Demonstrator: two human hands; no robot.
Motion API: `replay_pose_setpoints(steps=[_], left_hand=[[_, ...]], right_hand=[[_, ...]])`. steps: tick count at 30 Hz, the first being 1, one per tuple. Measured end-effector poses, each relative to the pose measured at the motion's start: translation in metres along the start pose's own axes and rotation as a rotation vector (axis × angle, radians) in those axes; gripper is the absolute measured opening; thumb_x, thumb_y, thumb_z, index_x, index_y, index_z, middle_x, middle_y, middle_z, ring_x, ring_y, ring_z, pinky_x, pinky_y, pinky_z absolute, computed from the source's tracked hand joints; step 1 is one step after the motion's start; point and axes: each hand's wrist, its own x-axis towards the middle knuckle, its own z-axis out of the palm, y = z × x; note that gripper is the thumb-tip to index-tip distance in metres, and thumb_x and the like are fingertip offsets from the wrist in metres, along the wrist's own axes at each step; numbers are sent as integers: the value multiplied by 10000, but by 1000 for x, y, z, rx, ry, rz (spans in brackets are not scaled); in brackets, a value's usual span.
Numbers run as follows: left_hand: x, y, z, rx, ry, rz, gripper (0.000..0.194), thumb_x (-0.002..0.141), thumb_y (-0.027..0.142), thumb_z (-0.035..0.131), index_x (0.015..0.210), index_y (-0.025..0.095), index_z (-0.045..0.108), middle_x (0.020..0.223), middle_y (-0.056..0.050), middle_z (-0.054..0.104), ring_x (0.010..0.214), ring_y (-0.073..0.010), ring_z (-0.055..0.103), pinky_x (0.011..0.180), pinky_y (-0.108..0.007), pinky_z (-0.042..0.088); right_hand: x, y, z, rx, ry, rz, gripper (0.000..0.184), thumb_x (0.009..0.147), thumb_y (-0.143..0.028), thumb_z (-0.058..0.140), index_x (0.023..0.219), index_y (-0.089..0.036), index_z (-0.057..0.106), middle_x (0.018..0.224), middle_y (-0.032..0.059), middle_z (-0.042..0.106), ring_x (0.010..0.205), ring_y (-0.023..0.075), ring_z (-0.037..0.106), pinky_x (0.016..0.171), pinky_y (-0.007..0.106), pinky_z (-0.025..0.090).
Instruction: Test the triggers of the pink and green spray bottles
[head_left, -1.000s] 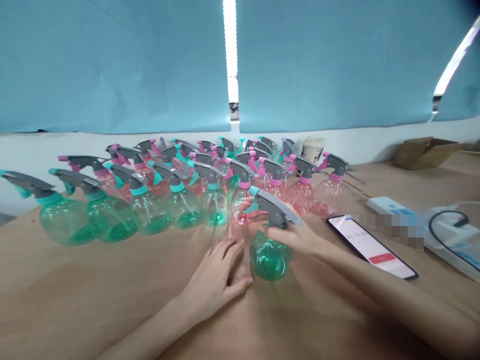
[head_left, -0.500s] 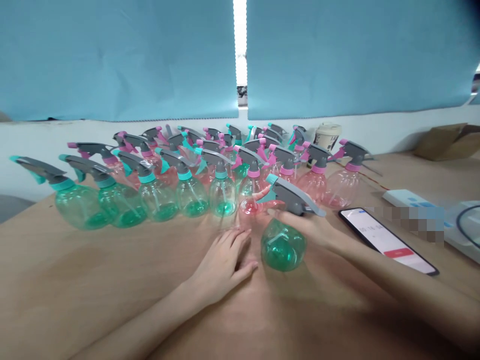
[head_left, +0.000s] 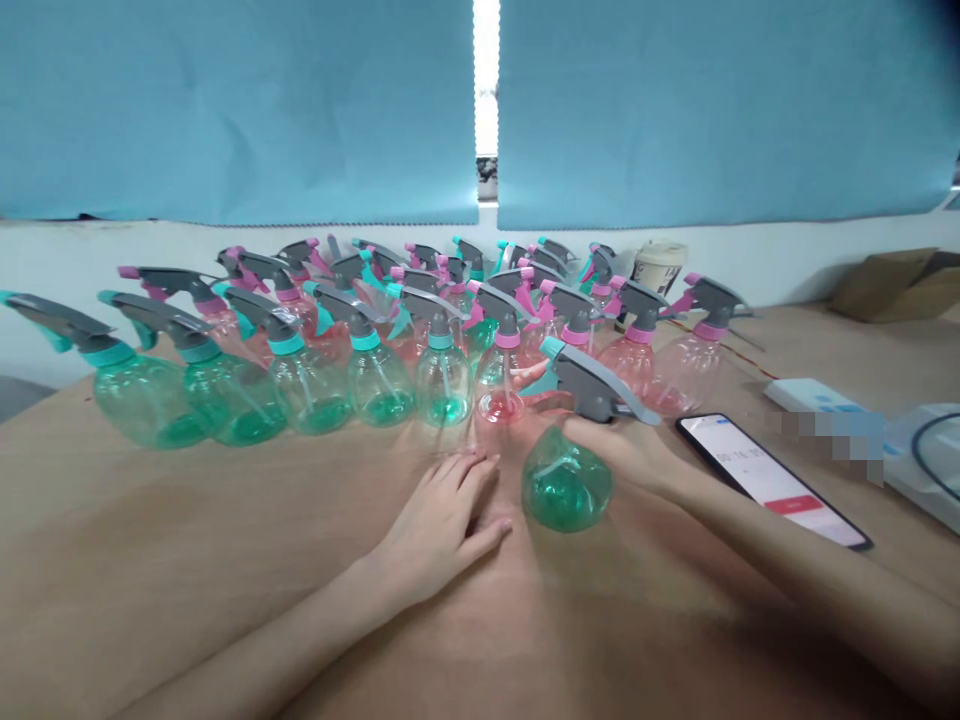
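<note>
A green see-through spray bottle [head_left: 567,482] with a grey and turquoise trigger head is in my right hand [head_left: 622,445], gripped around its neck. Green liquid pools in its base, and the bottle leans a little. Part of my right hand is hidden behind the bottle. My left hand [head_left: 450,515] lies flat on the table to the left of it, fingers stretched out and holding nothing. Just beyond both hands stands a front row of spray bottles, among them a clear one with green liquid [head_left: 445,385] and one with a pink collar and red liquid [head_left: 500,385].
Several more green and pink spray bottles crowd behind the front row. On the right lie a phone [head_left: 776,480] showing a timer and a white power strip [head_left: 817,400]. A paper cup [head_left: 660,268] and a cardboard box [head_left: 896,285] stand at the back by the wall.
The view has shifted slightly. My right hand still grips the green spray bottle, whose head has tipped slightly rightward; my left hand stays on the table.
</note>
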Motion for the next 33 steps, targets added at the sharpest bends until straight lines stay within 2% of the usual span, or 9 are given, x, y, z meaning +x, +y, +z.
replay_pose_setpoints(steps=[4, 9, 16, 21, 24, 30, 33], left_hand=[[0, 1, 0, 3, 2, -5, 443, 872, 387, 532, 1248, 174, 434, 1290, -106, 485, 1254, -254, 364, 1016, -407, 315], [0, 1, 1, 2, 18, 3, 441, 877, 405, 512, 1250, 184, 428, 1291, -110, 484, 1253, -266, 369, 1010, -430, 318], [1, 1, 1, 4, 12, 0, 450, 879, 409, 511, 1257, 182, 425, 1300, -111, 480, 1261, -262, 362, 1015, -432, 316], [0, 1, 1, 11, 13, -2, 445, 875, 404, 517, 1250, 178, 435, 1297, -108, 481, 1258, -261, 363, 1016, -426, 319], [0, 1, 1, 14, 10, -5, 447, 873, 401, 525, 1247, 170, 441, 1298, -110, 478, 1250, -260, 371, 1017, -418, 321], [1, 1, 1, 15, 9, 1, 444, 871, 384, 536, 1248, 167, 444, 1301, -111, 475, 1258, -255, 359, 1025, -411, 310], [1, 1, 1, 11, 7, -2, 435, 875, 392, 529, 1245, 178, 444, 1303, -106, 476, 1259, -259, 360, 1019, -421, 317]], right_hand=[[0, 1, 0, -57, 7, 9, 243, 681, -116, 498, 859, -226, 622, 857, -5, 669, 829, 173, 629, 738, 303, 511], [-1, -2, 0, -51, 44, 52, 108, 662, -139, 508, 693, -233, 549, 714, -21, 608, 718, 145, 605, 638, 263, 499], [0, -3, 0, 4, 29, 63, 95, 665, -152, 519, 708, -237, 516, 693, -29, 572, 725, 144, 586, 722, 289, 490], [0, 1, -1, 7, 3, 42, 263, 666, -115, 499, 896, -237, 539, 853, -7, 617, 751, 146, 600, 655, 264, 484], [0, -2, 0, 9, 12, 23, 269, 661, -108, 499, 893, -239, 541, 923, -9, 627, 753, 134, 595, 681, 261, 484], [0, -13, 2, -79, 58, 56, 98, 631, -135, 482, 625, -232, 473, 610, -28, 530, 677, 159, 564, 623, 284, 477], [-1, -14, 0, -131, 80, 45, 106, 621, -130, 487, 629, -230, 451, 609, -26, 510, 647, 154, 539, 576, 279, 461]])
